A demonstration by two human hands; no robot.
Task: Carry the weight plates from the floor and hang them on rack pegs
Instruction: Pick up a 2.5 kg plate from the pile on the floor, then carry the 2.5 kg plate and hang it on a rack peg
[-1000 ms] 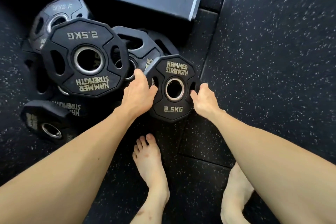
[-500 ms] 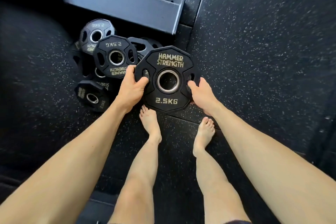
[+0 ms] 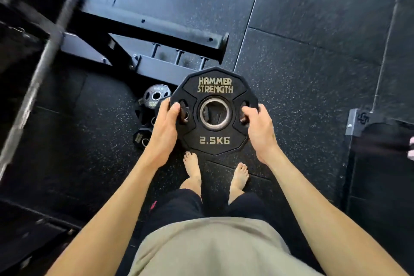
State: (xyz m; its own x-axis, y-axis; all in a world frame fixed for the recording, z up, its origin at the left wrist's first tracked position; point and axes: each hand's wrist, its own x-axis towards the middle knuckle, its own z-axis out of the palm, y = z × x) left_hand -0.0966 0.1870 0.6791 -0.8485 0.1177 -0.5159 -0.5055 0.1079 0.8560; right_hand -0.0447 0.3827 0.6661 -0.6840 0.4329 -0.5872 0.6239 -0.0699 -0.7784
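I hold a black 2.5 kg weight plate (image 3: 214, 141) flat in the air, well above the floor, its gold lettering facing me. My left hand (image 3: 164, 129) grips its left edge with the thumb in the left grip slot. My right hand (image 3: 259, 129) grips the right edge the same way. Far below on the floor, several more black plates (image 3: 154, 96) lie in a loose pile, partly hidden behind my left hand. Beyond them is the rack base (image 3: 156, 67) with three short upright pegs (image 3: 179, 55).
A steel barbell (image 3: 42, 60) runs diagonally across the upper left, blurred. A black rack beam (image 3: 147, 31) lies behind the pegs. My bare feet (image 3: 192, 170) stand on the speckled rubber floor. A dark frame with a grey bracket (image 3: 356, 122) stands at the right.
I have straightened up with the plate in both hands. It has risen from the floor pile to far above it, and my thumbs have moved into the grip slots.
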